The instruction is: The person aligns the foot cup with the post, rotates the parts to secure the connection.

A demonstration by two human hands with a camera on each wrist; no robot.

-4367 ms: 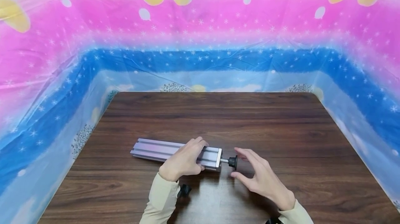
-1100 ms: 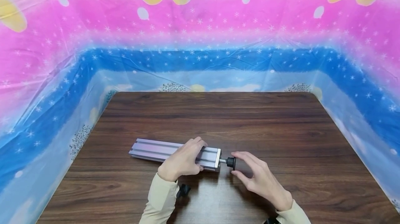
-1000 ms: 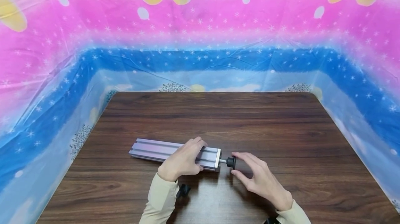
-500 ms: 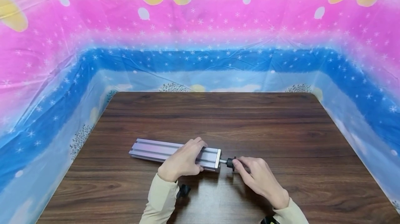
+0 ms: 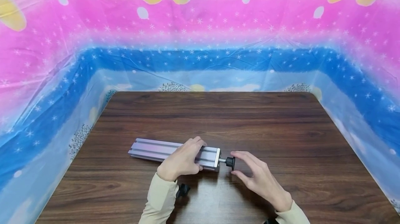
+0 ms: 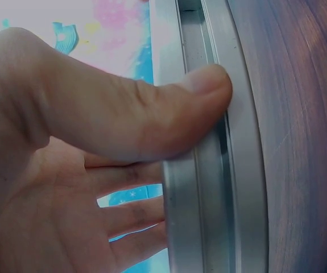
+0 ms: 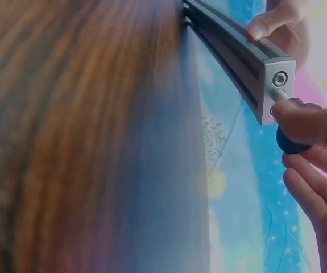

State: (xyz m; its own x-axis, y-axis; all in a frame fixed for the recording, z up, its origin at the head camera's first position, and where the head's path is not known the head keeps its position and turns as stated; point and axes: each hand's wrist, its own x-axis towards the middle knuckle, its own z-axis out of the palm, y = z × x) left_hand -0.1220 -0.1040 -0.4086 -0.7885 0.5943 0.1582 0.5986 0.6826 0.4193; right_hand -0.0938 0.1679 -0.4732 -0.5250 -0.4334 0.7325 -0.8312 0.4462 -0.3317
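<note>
Fingers of left hand [image 5: 181, 159] hold a silver bar [image 5: 156, 149] on the desk's [image 5: 212, 116] near side, right hand [image 5: 262, 180] around the black knob [image 5: 230, 162] at bar's right end, can't tell if gripping

Metal profile [image 5: 150, 148]: no text readable
End plate [image 7: 269, 86]: none readable either (bolt head [image 7: 280, 78] included)
Black knob [image 5: 230, 162]: no legible number or brand
Backdrop [image 5: 200, 26]: no lettering readable
Tabletop [image 5: 250, 123]: no label legible

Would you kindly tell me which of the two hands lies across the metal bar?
The left hand: it grips the metal bar, whereas the right hand is at the black knob.
</note>
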